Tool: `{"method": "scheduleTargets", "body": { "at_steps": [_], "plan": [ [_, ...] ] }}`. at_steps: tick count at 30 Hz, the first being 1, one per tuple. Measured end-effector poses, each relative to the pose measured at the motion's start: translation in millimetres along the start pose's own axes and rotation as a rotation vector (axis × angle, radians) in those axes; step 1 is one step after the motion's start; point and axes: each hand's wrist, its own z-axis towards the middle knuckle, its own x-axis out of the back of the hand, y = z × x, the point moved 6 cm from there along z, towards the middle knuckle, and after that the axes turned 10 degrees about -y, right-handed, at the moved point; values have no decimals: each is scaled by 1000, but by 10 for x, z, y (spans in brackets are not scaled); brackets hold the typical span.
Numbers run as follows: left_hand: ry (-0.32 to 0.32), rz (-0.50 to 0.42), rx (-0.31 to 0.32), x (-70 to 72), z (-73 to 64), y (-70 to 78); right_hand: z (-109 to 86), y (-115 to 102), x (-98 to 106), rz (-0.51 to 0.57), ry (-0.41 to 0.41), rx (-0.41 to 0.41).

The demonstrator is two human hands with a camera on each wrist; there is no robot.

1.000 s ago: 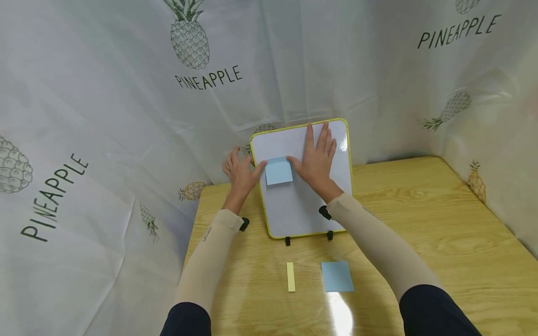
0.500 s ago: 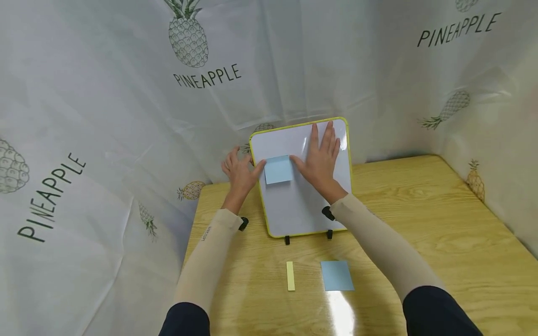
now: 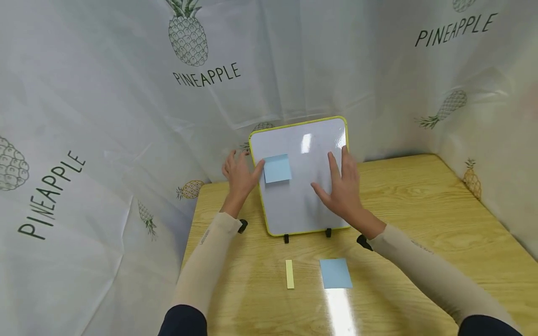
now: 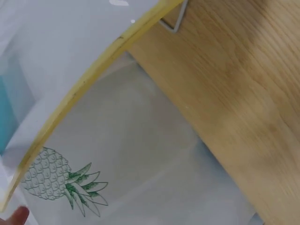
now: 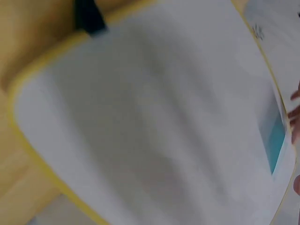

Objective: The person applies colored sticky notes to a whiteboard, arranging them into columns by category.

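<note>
A white board [image 3: 298, 205] with a yellow rim leans upright at the back of the table. A light blue sticky note [image 3: 277, 169] sticks to its left half, the lower edge standing off a little. At the board's left edge, my left hand [image 3: 241, 178] has its thumb at the note's upper left corner; the other fingers are spread loosely outside the rim. My right hand [image 3: 345, 191] hovers before the board's right side, fingers spread and holding nothing. The right wrist view is blurred but shows the teal-looking note [image 5: 275, 145] with left-hand fingers [image 5: 295, 117] beside it.
On the wooden table [image 3: 420, 224], in front of the board, lie a narrow yellow paper strip [image 3: 290, 274] and a blue square of paper [image 3: 336, 273]. Two black feet [image 3: 286, 238] show below the board. A pineapple-print curtain [image 3: 126, 93] hangs behind and to the left.
My right hand has come away from the blue note and the board's top, moving right and down. The left hand stays about where it was, and the note remains on the board.
</note>
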Motion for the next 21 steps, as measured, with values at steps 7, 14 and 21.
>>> {"method": "scheduleTargets", "body": {
  "at_steps": [7,14,21],
  "plan": [
    [37,112,-63,123,-246,155,-567,13,106,18,-58,45],
    [-42,277,-179,84,-731,287,-895,73,186,-26,-174,-2],
    [-199,269,-194,-166,-1349,230,-1194,77,220,-31,-253,-44]
  ]
}}
